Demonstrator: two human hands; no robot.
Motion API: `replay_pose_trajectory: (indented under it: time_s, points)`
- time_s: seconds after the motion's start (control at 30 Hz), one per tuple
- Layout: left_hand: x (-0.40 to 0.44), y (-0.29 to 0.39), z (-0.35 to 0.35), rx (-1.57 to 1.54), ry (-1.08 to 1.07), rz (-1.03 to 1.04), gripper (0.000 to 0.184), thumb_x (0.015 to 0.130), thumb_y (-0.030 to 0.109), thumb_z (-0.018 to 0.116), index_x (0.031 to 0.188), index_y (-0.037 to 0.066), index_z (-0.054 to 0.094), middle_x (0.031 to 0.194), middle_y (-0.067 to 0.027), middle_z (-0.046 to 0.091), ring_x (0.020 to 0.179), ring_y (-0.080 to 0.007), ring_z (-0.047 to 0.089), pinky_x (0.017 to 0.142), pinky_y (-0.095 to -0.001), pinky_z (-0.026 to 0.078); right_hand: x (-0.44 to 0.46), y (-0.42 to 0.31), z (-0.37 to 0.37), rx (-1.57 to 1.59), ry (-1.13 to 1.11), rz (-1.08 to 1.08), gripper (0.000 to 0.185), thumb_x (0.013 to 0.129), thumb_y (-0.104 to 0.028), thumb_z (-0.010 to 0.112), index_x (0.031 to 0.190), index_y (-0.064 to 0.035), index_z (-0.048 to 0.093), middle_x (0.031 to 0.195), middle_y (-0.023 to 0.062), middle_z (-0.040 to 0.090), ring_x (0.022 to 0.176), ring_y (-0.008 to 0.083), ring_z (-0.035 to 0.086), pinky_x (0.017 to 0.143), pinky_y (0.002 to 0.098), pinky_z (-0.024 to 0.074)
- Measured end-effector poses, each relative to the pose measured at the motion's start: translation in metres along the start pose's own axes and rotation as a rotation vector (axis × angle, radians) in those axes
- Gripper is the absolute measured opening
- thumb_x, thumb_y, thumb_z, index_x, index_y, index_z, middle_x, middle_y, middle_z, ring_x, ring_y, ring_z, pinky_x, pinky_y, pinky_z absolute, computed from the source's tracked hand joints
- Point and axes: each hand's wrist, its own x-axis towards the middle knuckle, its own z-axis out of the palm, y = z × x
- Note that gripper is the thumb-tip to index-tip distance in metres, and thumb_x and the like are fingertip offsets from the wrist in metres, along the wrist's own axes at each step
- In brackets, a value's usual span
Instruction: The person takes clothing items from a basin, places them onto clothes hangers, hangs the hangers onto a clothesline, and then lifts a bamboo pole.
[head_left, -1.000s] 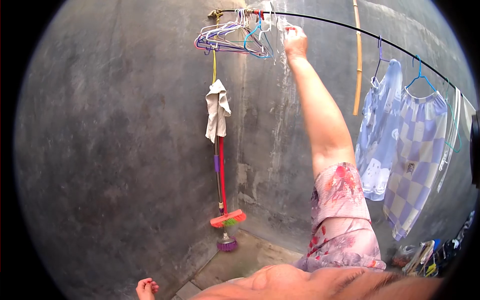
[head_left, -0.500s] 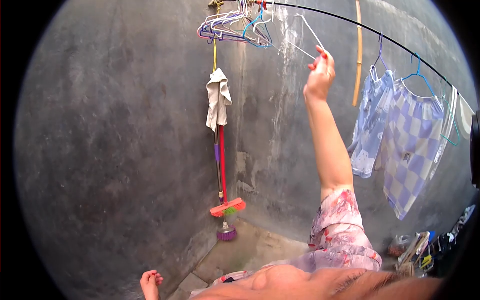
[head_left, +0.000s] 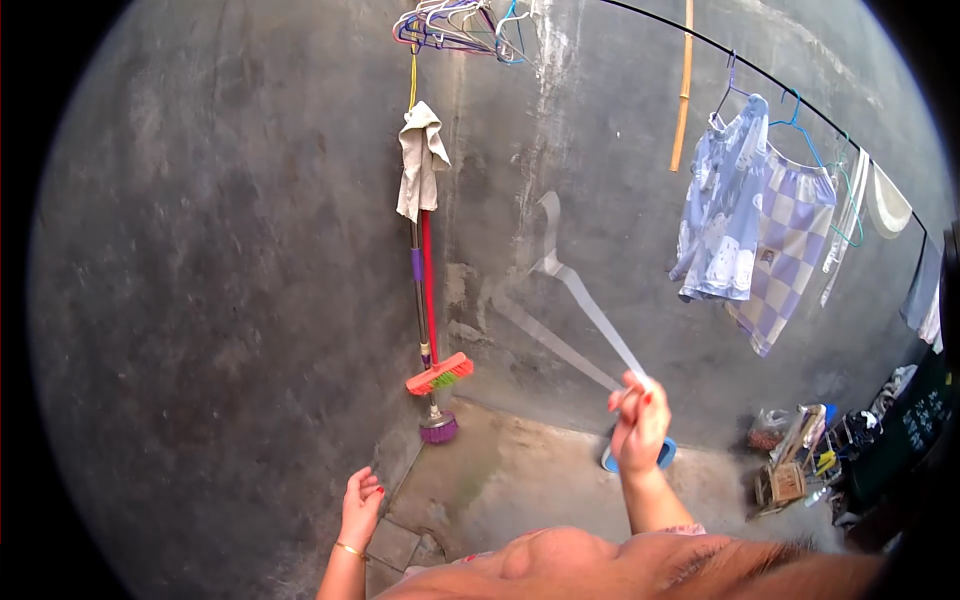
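My right hand [head_left: 642,425] grips one end of a white clothes hanger [head_left: 600,322], with the fingers pinched around its corner. The hanger is smeared by motion; its hook points up and to the left, in front of the grey wall. Lower left, my left hand [head_left: 362,507] is raised at about waist height with its fingers apart and nothing in it. Behind the right wrist, a blue and white object [head_left: 666,455] on the floor is partly hidden.
Several hangers [head_left: 450,30] hang at the top. A grey cloth [head_left: 420,165], a red broom [head_left: 440,373] and a purple brush [head_left: 438,430] stand in the corner. A blue shirt [head_left: 725,210] and checkered garment [head_left: 795,230] hang right. A wooden stool [head_left: 782,485] stands lower right.
My right hand has brought the white hanger down from rail height to chest level. My left hand has risen and moved right. The view has tilted down.
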Motion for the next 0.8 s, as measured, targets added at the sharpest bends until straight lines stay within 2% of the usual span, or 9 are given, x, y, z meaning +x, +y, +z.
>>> replay_pose_trajectory:
  time_s: [0.1,0.2,0.33,0.37,0.47,0.53,0.6,0.7,0.8]
  points:
    - [-0.005,0.015,0.015,0.082,-0.01,0.082,0.066,0.081,0.003,0.059,0.14,0.007,0.03,0.133,-0.0147,0.039,0.116,-0.0217,0.046,0.091,-0.0314,0.045,-0.061,-0.014,0.0,0.17,0.021,0.394,0.038,0.096,-0.028,0.048,0.11,0.0059,0.057,0.06,-0.0038,0.033,0.055,0.0077,0.032,0.063,0.0311,0.0433]
    - [-0.026,0.023,0.012,0.184,-0.077,0.197,0.064,0.083,0.006,0.057,0.141,0.006,0.03,0.134,-0.0154,0.038,0.119,-0.0234,0.045,0.09,-0.0316,0.046,-0.107,-0.034,0.0,0.393,-0.064,0.673,0.034,0.097,-0.024,0.043,0.111,0.0035,0.058,0.059,-0.0035,0.031,0.054,0.0092,0.031,0.065,0.0338,0.0438]
    - [-0.086,0.02,-0.015,-0.11,-0.406,-0.076,0.056,0.088,0.005,0.053,0.139,0.005,0.031,0.12,-0.015,0.051,0.101,-0.0224,0.059,0.081,-0.0314,0.051,-0.155,-0.061,-0.008,0.56,-0.11,0.826,0.034,0.097,-0.024,0.041,0.11,0.0031,0.058,0.057,-0.0038,0.029,0.053,0.0099,0.03,0.068,0.0361,0.043]
    - [-0.111,0.015,-0.012,-0.096,-0.243,0.029,0.042,0.09,0.005,0.05,0.13,0.004,0.038,0.105,-0.011,0.055,0.088,-0.0199,0.062,0.072,-0.0305,0.052,-0.164,-0.071,-0.011,0.603,-0.112,0.859,0.034,0.097,-0.024,0.041,0.11,0.0031,0.058,0.057,-0.0038,0.029,0.053,0.01,0.03,0.068,0.0362,0.0426]
    - [-0.165,-0.02,-0.046,-0.011,0.102,-0.013,0.029,0.09,0.008,0.05,0.118,0.004,0.042,0.098,-0.0082,0.053,0.081,-0.0178,0.06,0.064,-0.0291,0.051,-0.193,-0.1,-0.024,0.686,-0.178,0.906,0.034,0.097,-0.023,0.041,0.108,0.0034,0.058,0.057,-0.0037,0.029,0.054,0.0104,0.03,0.066,0.0343,0.0404]
    - [-0.212,-0.008,-0.053,-0.292,0.374,-0.126,0.02,0.09,0.01,0.051,0.108,0.006,0.044,0.095,-0.0073,0.052,0.073,-0.015,0.057,0.058,-0.0284,0.049,-0.217,-0.129,-0.032,0.714,-0.235,0.903,0.034,0.096,-0.023,0.041,0.108,0.0036,0.058,0.057,-0.0035,0.029,0.053,0.0106,0.03,0.065,0.0331,0.0394]
    - [-0.244,-0.057,-0.087,0.107,0.536,-0.059,0.023,0.09,0.012,0.052,0.11,0.007,0.043,0.097,-0.0073,0.05,0.069,-0.0142,0.056,0.055,-0.0271,0.048,-0.249,-0.162,-0.044,0.729,-0.226,0.897,0.033,0.096,-0.02,0.04,0.108,0.0039,0.058,0.057,-0.0034,0.029,0.054,0.0109,0.03,0.062,0.0316,0.0382]
    - [-0.322,-0.02,-0.077,-0.146,0.726,-0.077,0.016,0.089,0.013,0.052,0.102,0.005,0.048,0.085,-0.0052,0.052,0.062,-0.0132,0.054,0.054,-0.0267,0.048,-0.295,-0.202,-0.064,0.81,-0.224,0.92,0.032,0.096,-0.019,0.04,0.109,0.0029,0.058,0.057,-0.0032,0.029,0.055,0.011,0.031,0.06,0.0308,0.0379]
    - [-0.402,0.023,-0.095,-0.326,0.182,-0.315,0.023,0.095,0.017,0.046,0.106,0.002,0.059,0.09,-0.0079,0.063,0.08,-0.0178,0.062,0.069,-0.0272,0.052,-0.333,-0.25,-0.071,0.802,-0.2,0.964,0.032,0.095,-0.02,0.04,0.109,0.0018,0.058,0.057,-0.0035,0.026,0.055,0.0107,0.029,0.061,0.0307,0.0382]
